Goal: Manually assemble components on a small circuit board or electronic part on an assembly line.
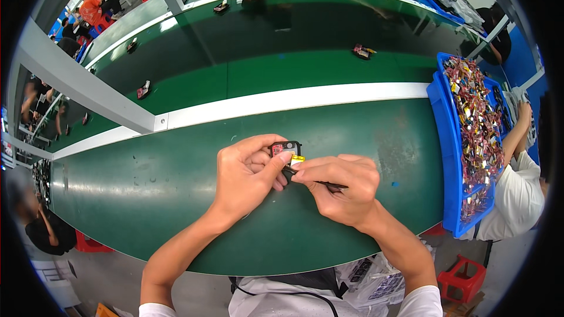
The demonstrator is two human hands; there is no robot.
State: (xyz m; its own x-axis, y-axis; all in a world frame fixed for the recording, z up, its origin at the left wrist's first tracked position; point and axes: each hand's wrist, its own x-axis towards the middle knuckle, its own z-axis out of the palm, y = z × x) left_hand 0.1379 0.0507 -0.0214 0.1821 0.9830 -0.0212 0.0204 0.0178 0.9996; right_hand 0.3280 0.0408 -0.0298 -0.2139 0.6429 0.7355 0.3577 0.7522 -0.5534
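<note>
My left hand (249,167) is closed around a small black plastic case (300,147), thumb across its face. Inside the case sit a red circuit board (278,149) and a small silvery battery with yellow tape (298,160). From the right, my right hand (343,185) pinches a slim black tool (333,186) that looks like tweezers. Its front end meets the lower edge of the case, close to the battery. My fingers hide part of the case and the tool's exact tip.
A green work table (176,170) lies under my hands. Blue trays (452,199) heaped with small red boards stand at the right. Beyond a white rail (294,98), a conveyor belt (264,41) carries scattered parts. A grey post (88,76) rises at the left; co-workers sit around.
</note>
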